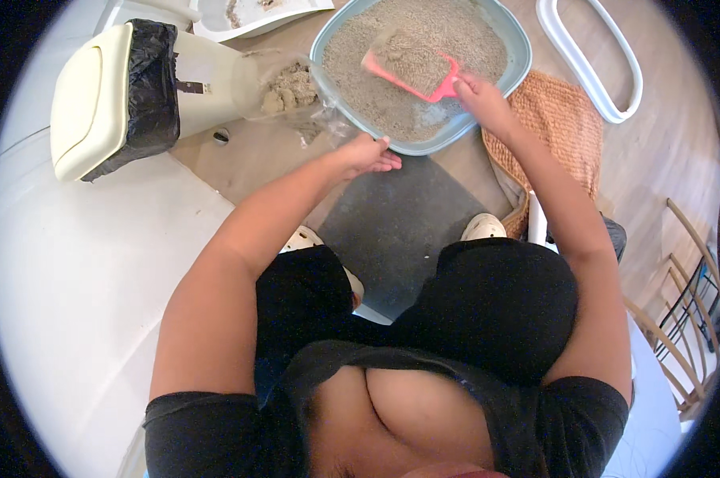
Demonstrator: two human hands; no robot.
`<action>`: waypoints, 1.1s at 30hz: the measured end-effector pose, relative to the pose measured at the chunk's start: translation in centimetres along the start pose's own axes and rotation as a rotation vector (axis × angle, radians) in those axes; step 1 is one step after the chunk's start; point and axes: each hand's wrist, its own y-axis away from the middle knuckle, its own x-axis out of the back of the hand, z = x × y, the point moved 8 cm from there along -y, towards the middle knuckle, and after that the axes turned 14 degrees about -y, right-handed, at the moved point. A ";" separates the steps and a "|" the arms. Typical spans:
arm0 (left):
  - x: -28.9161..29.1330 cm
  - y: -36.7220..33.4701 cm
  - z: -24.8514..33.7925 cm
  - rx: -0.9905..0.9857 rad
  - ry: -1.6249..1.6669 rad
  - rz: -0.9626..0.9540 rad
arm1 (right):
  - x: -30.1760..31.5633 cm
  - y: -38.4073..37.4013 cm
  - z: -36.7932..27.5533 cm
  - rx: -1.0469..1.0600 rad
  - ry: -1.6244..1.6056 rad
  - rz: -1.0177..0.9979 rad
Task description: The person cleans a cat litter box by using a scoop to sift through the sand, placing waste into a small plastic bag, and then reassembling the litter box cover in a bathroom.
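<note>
1 cream lidded plastic bin [109, 103] with a black plastic liner [153, 80], left of the left hand [368, 156].
Right of the right hand [481, 97], 1 orange ribbed cloth [563, 119]; between the hands, nearer the body, 1 flat dark grey mat [400, 231].

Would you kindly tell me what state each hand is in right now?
Left hand: at the near rim of the blue tray; its grip cannot be told.
Right hand: closed, holding the pink scoop.
</note>
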 end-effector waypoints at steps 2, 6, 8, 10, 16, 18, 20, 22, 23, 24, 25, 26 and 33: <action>-0.2 0.0 0.2 -0.001 0.001 -0.001 | -0.9 0.1 0.2 0.029 0.036 -0.034; -0.1 0.2 0.4 -0.007 -0.004 0.004 | -0.1 -0.2 0.0 0.033 0.028 0.020; -0.1 0.4 0.4 -0.003 -0.010 0.002 | -1.1 0.2 -0.3 0.037 0.074 -0.038; 0.0 0.4 0.4 0.010 -0.021 0.007 | -0.6 0.8 -1.0 0.083 0.145 -0.028; 0.1 0.0 0.2 -0.022 -0.010 -0.009 | 0.3 2.2 -0.9 0.057 0.232 -0.022; 0.0 -0.2 0.1 -0.030 0.002 -0.028 | 0.0 2.3 -0.7 0.015 0.284 -0.080; -0.1 -0.2 0.0 -0.026 0.006 -0.037 | 0.2 2.9 -0.7 -0.044 0.370 -0.116; 0.2 0.0 -0.2 -0.008 0.011 -0.021 | 0.0 3.5 -2.4 -0.093 0.535 -0.183; 0.2 -0.1 -0.1 -0.009 0.010 -0.018 | 0.1 4.0 -2.9 -0.125 0.622 -0.207; 0.2 -0.1 0.0 -0.011 0.009 -0.013 | -0.3 4.2 -2.9 -0.125 0.642 -0.205; 0.2 0.0 0.0 -0.013 0.009 -0.007 | -1.0 4.5 -2.8 -0.125 0.662 -0.203; 0.0 0.1 0.2 -0.021 0.008 -0.007 | -1.6 4.8 -2.4 -0.130 0.680 -0.199; 0.0 0.1 0.3 -0.032 0.007 0.002 | -6.3 4.9 -3.7 -0.041 0.499 -0.188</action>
